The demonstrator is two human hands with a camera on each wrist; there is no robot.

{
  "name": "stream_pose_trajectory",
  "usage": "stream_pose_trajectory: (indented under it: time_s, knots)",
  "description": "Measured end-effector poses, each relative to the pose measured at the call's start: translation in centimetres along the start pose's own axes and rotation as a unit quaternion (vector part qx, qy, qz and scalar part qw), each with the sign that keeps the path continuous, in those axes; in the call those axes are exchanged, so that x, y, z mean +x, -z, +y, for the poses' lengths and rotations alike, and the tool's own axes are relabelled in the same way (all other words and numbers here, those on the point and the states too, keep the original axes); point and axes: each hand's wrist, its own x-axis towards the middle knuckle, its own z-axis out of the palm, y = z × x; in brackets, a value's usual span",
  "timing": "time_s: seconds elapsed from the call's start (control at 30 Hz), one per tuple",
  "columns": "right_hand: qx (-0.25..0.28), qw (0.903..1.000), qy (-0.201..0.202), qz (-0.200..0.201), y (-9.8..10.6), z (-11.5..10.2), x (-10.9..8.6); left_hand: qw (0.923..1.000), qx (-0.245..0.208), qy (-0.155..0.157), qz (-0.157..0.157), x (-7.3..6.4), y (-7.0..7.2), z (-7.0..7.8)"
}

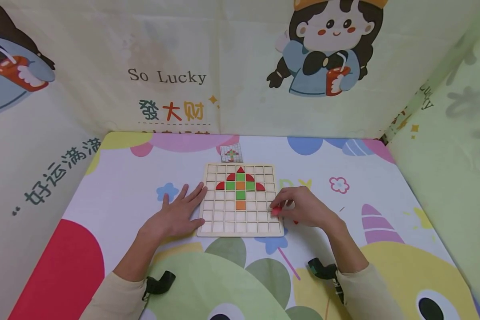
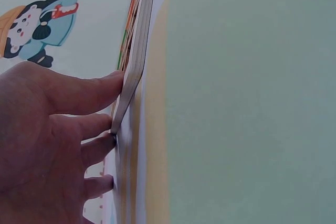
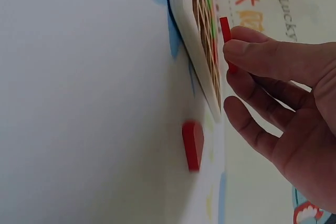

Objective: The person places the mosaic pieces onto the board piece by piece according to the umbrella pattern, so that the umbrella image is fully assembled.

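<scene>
A pale wooden grid board point(image 1: 220, 218) lies flat on the table. Set in its cells are red, green and orange tiles, among them a red triangle point(image 1: 241, 170) at the top and an orange square point(image 1: 240, 205) lowest. The left hand point(image 1: 178, 216) lies with spread fingers along the board's left edge, thumb and fingertips touching it. Above the board's right edge, the right hand point(image 1: 304, 205) pinches a flat red tile point(image 3: 226, 29) between thumb and fingers; its full outline is partly covered. Another red tile point(image 3: 193, 145) with a rounded side rests on the table below that hand.
A small pattern card point(image 1: 231, 153) showing a similar coloured figure lies just behind the board. The table has a printed cloth point(image 1: 324, 284), and printed sheets rise at the back and sides. Both wrists carry black cameras point(image 1: 161, 282).
</scene>
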Motion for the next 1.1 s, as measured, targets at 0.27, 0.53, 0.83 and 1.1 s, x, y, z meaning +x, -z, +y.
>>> stream_pose_trajectory:
  time_s: [0.27, 0.53, 0.83, 1.1]
  knots:
    - [0.0, 0.9989, 0.027, -0.039, -1.5, -2.1, 2.3, 1.0, 0.001, -0.005, 0.001, 0.1, 0.1, 0.0]
    - [-0.025, 0.996, 0.062, -0.06, -2.9, -3.4, 4.2, 1.0, 0.002, -0.004, 0.0, 0.1, 0.2, -0.1]
    - [-0.039, 0.9933, 0.069, -0.083, -3.9, -4.4, 5.3, 1.0, -0.004, -0.005, -0.004, 0.0, 0.2, -0.1]
    - [-0.058, 0.9916, 0.071, -0.091, -4.3, -4.9, 5.7, 1.0, -0.004, -0.002, -0.002, -0.1, 0.2, -0.1]
